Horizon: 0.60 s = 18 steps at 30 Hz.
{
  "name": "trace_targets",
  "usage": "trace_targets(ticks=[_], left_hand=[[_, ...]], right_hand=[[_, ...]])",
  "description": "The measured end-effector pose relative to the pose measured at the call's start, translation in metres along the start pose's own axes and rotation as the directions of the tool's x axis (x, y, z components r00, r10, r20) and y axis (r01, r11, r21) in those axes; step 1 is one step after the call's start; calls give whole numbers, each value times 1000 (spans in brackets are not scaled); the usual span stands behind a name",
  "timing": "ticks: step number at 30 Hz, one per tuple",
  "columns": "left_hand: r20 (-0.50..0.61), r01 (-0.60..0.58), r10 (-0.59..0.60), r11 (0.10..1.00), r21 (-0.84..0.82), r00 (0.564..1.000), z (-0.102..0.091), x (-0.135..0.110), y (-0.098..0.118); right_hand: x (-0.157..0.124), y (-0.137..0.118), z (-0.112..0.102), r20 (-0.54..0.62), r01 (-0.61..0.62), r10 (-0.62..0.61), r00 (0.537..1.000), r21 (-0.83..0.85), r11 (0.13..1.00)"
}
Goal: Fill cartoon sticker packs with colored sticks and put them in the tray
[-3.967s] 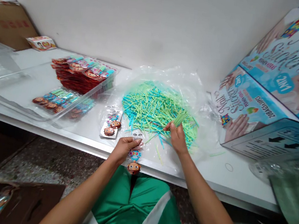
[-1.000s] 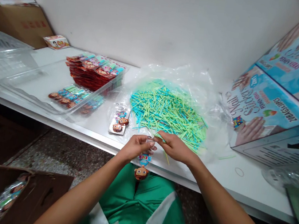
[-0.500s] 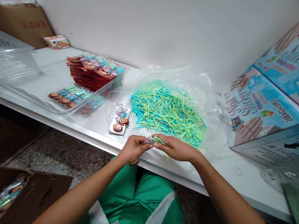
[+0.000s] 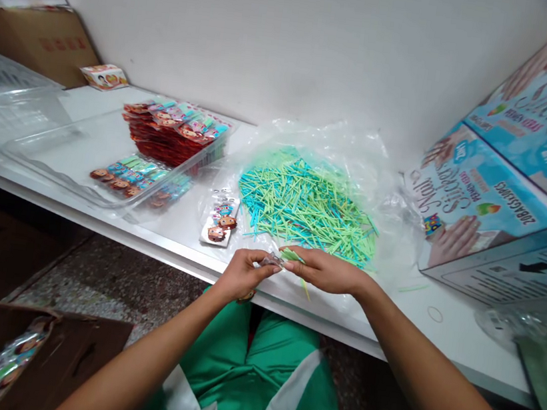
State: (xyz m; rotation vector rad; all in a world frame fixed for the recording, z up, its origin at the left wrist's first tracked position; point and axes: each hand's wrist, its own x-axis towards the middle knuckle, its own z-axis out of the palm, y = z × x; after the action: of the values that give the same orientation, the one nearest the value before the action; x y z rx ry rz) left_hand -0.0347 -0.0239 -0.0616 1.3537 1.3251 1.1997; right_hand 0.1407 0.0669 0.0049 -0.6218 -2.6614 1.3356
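The left hand (image 4: 240, 273) is pinching a clear sticker packet (image 4: 270, 259) (mostly hidden), while the right hand (image 4: 326, 272) is gripping green sticks (image 4: 292, 255) at the packet's mouth, above the table edge (image 4: 171, 253).

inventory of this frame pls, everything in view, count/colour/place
sticks: a large heap, green and blue, on clear plastic sheet at table centre
small packet: one, clear, pinched between both hands at the table edge
green sticks: a few, at the right hand's fingertips
packets on table: a small stack, cartoon faces, left of the heap
clear tray: one, holds a red packet stack and a row of packets
printed boxes: two, light blue, stacked at right
small box: one, far left by the wall
cardboard boxes: brown, far left
table: one, white
left hand: grips the packet
right hand: holds sticks at the packet
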Motion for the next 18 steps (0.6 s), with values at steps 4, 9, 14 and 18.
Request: trace_targets(ticks=[4, 9, 14, 18], left_hand=[[3, 2, -2, 1000, 9, 1000, -1, -1, -2], [28, -47, 44, 989, 140, 999, -3, -3, -1], [48, -110, 101, 961, 255, 994, -1, -4, 1], [36, -84, 77, 968, 235, 996, 4, -5, 2]], right_hand=[[-1, 1, 3, 23, -8, 8, 1000, 11, 1000], [0, 3, 6, 120, -19, 31, 992, -104, 994], [0, 4, 9, 154, -25, 58, 986, -208, 978], [-1, 5, 10, 54, -50, 65, 996, -250, 967]])
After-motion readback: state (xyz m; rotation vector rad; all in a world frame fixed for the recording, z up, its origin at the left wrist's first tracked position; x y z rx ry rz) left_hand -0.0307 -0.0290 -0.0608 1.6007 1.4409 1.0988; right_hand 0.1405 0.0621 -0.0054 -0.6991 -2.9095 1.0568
